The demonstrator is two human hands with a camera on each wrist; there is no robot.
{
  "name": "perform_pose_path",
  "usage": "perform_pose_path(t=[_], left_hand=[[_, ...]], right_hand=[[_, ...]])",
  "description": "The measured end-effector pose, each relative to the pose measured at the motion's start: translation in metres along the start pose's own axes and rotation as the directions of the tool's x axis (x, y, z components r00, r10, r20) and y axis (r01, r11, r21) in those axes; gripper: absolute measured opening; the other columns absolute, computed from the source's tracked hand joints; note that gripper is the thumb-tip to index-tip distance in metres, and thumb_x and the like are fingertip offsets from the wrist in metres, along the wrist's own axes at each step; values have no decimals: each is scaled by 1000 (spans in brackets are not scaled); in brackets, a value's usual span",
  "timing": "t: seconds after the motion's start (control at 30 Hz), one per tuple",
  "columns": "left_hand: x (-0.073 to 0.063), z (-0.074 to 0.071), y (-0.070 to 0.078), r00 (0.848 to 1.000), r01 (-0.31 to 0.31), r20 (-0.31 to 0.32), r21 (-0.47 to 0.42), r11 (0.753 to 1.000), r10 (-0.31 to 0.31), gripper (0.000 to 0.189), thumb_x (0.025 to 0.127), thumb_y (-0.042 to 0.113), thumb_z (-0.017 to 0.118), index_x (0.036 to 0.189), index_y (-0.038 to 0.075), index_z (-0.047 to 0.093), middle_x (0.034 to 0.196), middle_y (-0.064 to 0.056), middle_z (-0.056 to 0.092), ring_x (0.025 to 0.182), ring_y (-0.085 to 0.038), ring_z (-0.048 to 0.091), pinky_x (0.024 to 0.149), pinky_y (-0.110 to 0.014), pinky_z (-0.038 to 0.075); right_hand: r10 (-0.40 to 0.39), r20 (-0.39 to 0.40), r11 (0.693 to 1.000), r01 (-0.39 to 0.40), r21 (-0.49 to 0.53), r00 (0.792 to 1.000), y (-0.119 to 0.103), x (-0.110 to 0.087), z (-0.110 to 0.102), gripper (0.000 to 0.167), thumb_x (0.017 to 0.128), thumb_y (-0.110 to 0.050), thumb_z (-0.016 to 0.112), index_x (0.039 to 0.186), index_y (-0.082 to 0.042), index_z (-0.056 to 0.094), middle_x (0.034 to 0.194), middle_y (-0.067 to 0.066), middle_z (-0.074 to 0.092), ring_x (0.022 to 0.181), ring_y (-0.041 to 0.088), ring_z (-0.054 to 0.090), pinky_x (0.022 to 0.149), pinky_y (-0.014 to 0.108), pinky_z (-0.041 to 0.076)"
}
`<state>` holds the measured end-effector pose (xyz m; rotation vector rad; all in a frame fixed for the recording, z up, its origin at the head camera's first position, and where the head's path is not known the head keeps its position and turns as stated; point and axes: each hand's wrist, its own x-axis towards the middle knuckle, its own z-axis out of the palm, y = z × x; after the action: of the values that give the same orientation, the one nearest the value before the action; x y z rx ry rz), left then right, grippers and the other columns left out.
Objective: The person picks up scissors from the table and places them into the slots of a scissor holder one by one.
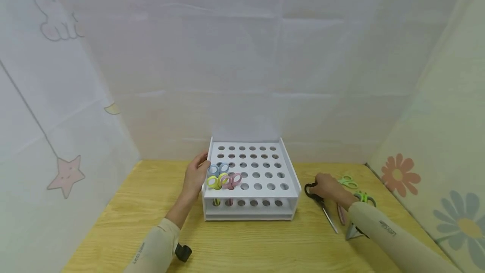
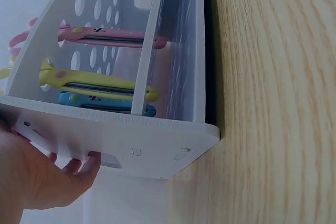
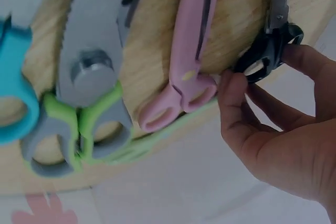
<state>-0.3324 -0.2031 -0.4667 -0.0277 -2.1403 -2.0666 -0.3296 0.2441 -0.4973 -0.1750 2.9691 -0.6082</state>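
Observation:
A white rack (image 1: pixel 261 193) with rows of round holes stands mid-table. Blue scissors (image 1: pixel 214 169), yellow scissors (image 1: pixel 214 182) and pink scissors (image 1: pixel 232 180) hang in its left front holes, handles up. My left hand (image 1: pixel 197 172) holds the rack's left side panel, its bent fingertips at the slot in the left wrist view. At the right, black-handled scissors (image 1: pixel 318 199) lie with blades toward me. My right hand (image 3: pixel 283 114) pinches their handle loops between thumb and fingers.
Beside my right hand lie pink scissors (image 3: pixel 184 72), green-and-grey scissors (image 3: pixel 86 114), turquoise scissors (image 3: pixel 18 87) and light green scissors (image 1: pixel 347 181), close together. A printed cloth (image 1: pixel 242 75) hangs behind the wooden table (image 1: pixel 242 247) and along both its sides.

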Motion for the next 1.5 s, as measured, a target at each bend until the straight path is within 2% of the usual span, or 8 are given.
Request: perform_pose_path(t=[0.23,0.43,0.9,1.03,1.13,1.27,1.37,1.5], left_hand=[[-1,3,-2,1000,0,18,-5,1000,0,47,101,16,55,147,5,54,145,-18,54,129,-37,52,105,-51,43],[-1,4,-2,1000,-3,12,-3,1000,3,47,101,17,56,146,6,54,144,-17,55,128,-36,53,104,-50,43],[-1,6,-4,1000,-18,20,-1,1000,18,46,100,15,56,146,5,55,144,-18,56,127,-35,53,104,-50,43],[0,4,-2,1000,-16,21,-8,1000,17,46,100,16,56,146,6,55,143,-18,56,127,-35,54,103,-50,44],[1,3,-2,1000,-12,22,-21,1000,13,46,101,16,56,146,7,55,144,-18,55,127,-35,54,103,-50,44],[1,1,-4,1000,-4,19,-17,1000,5,46,101,17,56,146,8,55,144,-16,55,127,-35,54,104,-50,44],[1,0,-4,1000,-5,15,-7,1000,5,47,101,17,56,146,8,55,144,-16,56,127,-34,53,104,-49,44],[2,-1,-2,1000,-17,14,-9,1000,17,47,100,17,56,146,6,54,144,-18,55,127,-35,53,104,-49,44]], right_hand=[[10,-9,987,-9,161,1000,20,1,1,29,92,-26,71,72,-6,64,57,-4,46,52,12,35,50,29,32],[37,-16,938,-29,345,999,21,-5,-5,34,95,-26,70,109,5,67,94,10,67,82,24,63,70,41,54],[21,-8,844,-13,536,1000,30,-11,-14,59,94,-29,75,137,8,55,125,23,63,114,36,60,89,43,53],[4,-4,820,-1,572,1000,26,-10,-21,60,95,-27,73,140,9,54,127,26,63,111,33,61,84,33,54],[-1,-2,803,2,597,1000,22,-11,-29,60,97,-23,72,141,11,51,120,24,66,90,23,63,70,27,51],[-29,18,724,9,689,999,17,-13,-39,59,100,-18,67,145,14,44,119,25,66,89,20,67,75,27,55],[-55,19,633,20,774,998,11,-14,-47,58,102,-14,63,146,15,39,125,27,63,107,23,68,90,33,54],[-81,-4,531,46,846,997,-1,-18,-60,58,104,-9,59,147,19,33,122,19,64,107,19,68,92,32,53]])
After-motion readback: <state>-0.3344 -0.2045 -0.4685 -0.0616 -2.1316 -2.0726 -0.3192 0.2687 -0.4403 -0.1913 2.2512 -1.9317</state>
